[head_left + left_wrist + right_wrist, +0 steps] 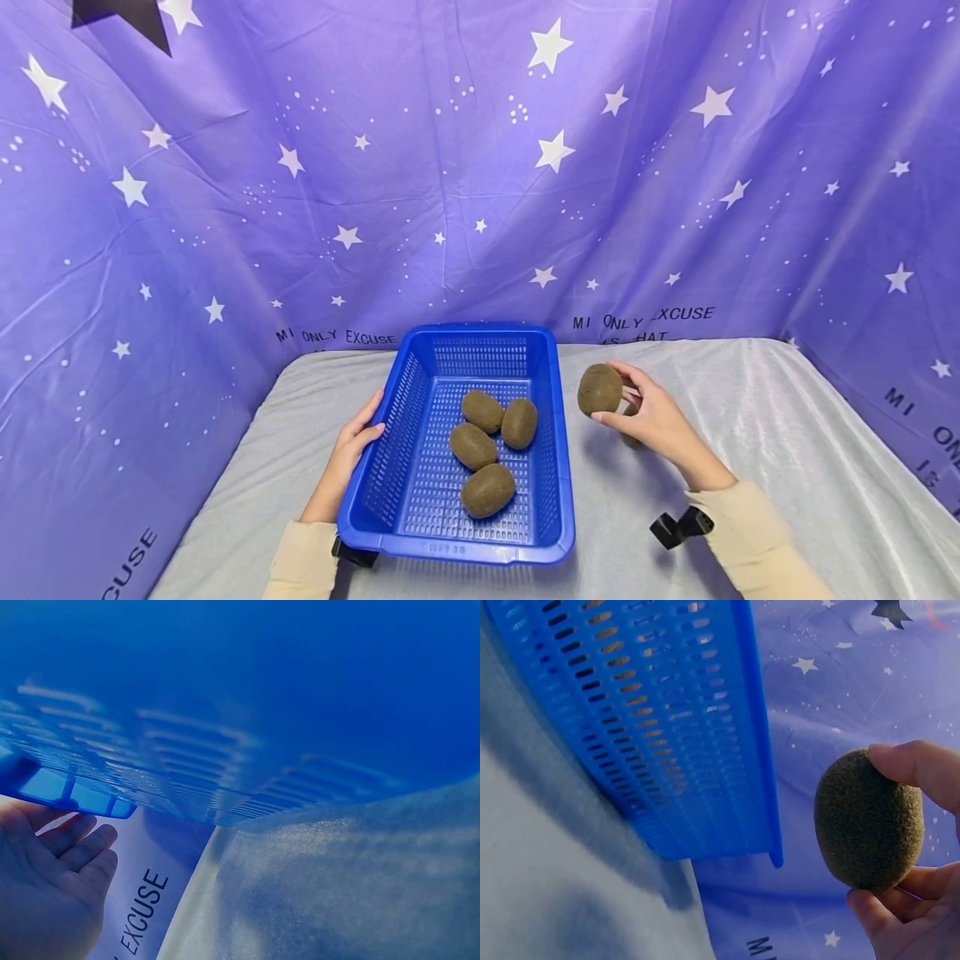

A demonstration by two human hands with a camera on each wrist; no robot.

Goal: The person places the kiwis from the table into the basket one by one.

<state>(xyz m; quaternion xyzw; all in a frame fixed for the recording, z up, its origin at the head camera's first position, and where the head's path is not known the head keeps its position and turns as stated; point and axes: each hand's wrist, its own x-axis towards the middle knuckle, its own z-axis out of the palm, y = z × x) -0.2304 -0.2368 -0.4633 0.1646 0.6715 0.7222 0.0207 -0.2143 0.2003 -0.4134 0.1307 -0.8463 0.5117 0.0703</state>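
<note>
A blue plastic basket (457, 550) with slotted walls sits in the middle of the head view. My left hand (348, 450) grips its left rim, thumb on top and fingers underneath; the left wrist view shows those fingers (94, 851) against the rim's underside. Several brown fuzzy kiwis (487, 490) lie inside, toward the basket's right half. Out to the right of the basket, my right hand (663, 421) holds another kiwi (599, 390) between thumb and fingertips. In the right wrist view that kiwi (866, 817) is raised beside the basket's slotted wall (652, 727).
One more kiwi (632, 433) shows partly behind the right hand, mostly hidden by it. A pale grey cloth (247, 508) covers the table. Purple curtains (480, 167) printed with white stars stand behind and at both sides. Each wrist carries a black camera (681, 527).
</note>
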